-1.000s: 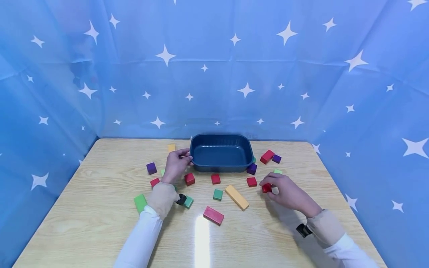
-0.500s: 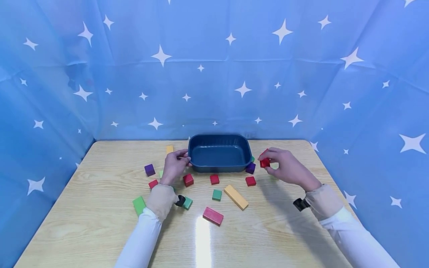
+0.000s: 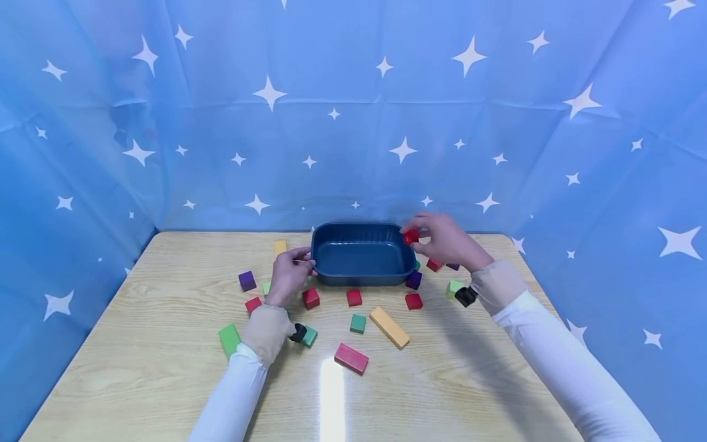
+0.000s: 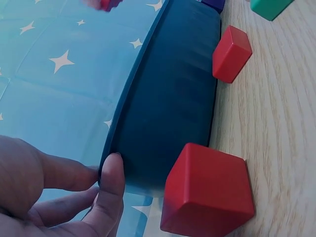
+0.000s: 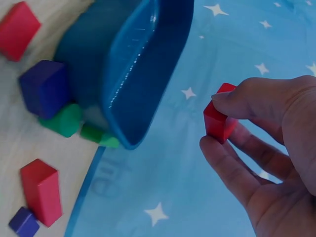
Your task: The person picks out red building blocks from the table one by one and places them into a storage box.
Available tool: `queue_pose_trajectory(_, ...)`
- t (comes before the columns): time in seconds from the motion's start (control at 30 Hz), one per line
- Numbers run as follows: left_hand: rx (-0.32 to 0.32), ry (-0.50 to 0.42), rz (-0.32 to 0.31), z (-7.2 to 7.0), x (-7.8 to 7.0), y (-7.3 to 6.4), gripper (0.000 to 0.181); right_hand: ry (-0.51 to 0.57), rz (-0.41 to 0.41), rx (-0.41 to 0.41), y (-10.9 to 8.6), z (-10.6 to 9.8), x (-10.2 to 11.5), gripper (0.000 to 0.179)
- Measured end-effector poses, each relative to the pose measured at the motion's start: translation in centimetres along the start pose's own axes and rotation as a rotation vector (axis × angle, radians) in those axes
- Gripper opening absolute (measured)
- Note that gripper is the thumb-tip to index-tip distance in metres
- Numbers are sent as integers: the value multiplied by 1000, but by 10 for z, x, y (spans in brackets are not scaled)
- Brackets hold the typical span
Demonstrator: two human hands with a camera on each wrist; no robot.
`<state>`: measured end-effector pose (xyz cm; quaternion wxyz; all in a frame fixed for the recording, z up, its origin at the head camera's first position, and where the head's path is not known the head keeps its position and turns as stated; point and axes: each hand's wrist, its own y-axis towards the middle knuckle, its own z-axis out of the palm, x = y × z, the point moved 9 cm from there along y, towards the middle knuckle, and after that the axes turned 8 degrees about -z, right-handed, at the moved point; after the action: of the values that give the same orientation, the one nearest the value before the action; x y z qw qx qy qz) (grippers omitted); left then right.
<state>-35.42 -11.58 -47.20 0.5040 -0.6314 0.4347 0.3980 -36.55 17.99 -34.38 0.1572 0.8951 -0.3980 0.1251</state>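
At the back of the table stands a dark blue plastic bin (image 3: 359, 279), its visible floor bare. My left hand (image 3: 289, 273) holds its left end, thumb and fingertips pinching the rim, as the left wrist view shows closely. My right hand (image 3: 442, 238) pinches a small red block (image 5: 217, 117) between thumb and fingers. It is raised beside the bin's right rim, apart from it in the right wrist view. A red cube (image 4: 207, 190) lies close to the left hand, and a smaller red block (image 4: 232, 54) sits along the bin's front wall.
A purple block (image 5: 45, 89) and green pieces (image 5: 61, 121) lie against the bin's right end. Scattered across the table are a long yellow block (image 3: 389, 327), a pinkish-red block (image 3: 351, 358), a light green block (image 3: 229, 339) and several small cubes. A starred blue curtain (image 3: 353, 123) hangs behind.
My right hand has lifted the red block from the right of the table and carried it up and left to the bin's right rim. The left hand keeps its hold on the bin.
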Motion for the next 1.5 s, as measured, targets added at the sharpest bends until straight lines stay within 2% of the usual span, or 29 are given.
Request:
queue_pose_trajectory(0.27, -2, 5, -5, 2, 2, -1, 41, -37, -32, 47, 37, 7, 8, 29)
queue_pose_trajectory(0.63, -9, 7, 6, 1, -1, 0, 40, -53, -123, 146, 87, 30, 21, 29)
queue_pose_trajectory(0.97, -20, 28, -6, 0, -1, 1, 39, -63, -250, 261, 130, 63, 45, 32)
queue_pose_trajectory(1.2, -21, 16, 15, 1, -6, 2, 38, -80, -294, 337, 157, 90, 48, 32)
queue_pose_trajectory(1.5, -9, 21, -19, 0, -1, -1, 39, -129, -323, 487, 167, 134, 45, 31)
